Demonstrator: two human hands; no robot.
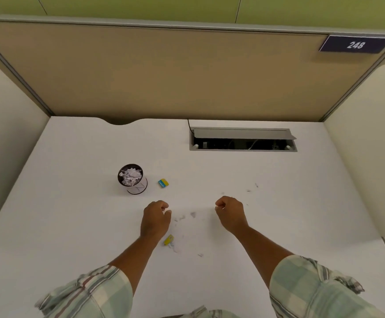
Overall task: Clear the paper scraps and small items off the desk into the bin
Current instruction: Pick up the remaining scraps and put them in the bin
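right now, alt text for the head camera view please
Two loosely curled bare hands, left hand and right hand, hover over a white desk scattered with small white paper scraps. A small black-rimmed bin full of crumpled paper stands beyond the left hand, beside a yellow-and-blue eraser.

"248" on dark partition sign (355, 44)

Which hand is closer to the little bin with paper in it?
Left. The left hand is just below-right of the bin; the right hand is much farther right.
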